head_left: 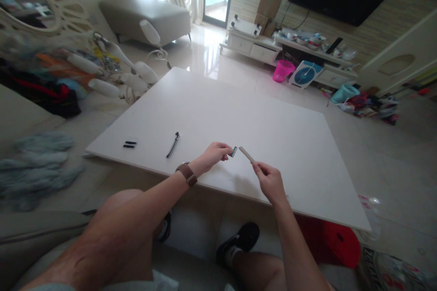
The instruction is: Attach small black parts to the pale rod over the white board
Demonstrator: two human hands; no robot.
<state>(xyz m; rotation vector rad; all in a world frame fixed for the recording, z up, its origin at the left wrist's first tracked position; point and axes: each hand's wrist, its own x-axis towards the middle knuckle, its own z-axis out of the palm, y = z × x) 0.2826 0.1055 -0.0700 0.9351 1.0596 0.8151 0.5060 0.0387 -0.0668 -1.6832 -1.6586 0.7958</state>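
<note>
Above the near part of the white table, my left hand pinches a small flat rectangular piece, dark with green and a pale edge. My right hand grips one end of a slim, flat grey-beige strip, its far end pointing at the small piece. A narrow gap separates the two. Left of my hands lies a thin black tool with a pointed, wider head. Farther left are two short black strips on what looks like a clear backing. Fine markings are too small to read.
White lamp shades on a curled frame stand close to the table's far left edge. Below the right side is a red stool-like object. A pink basket and a blue-and-white fan stand beyond the table.
</note>
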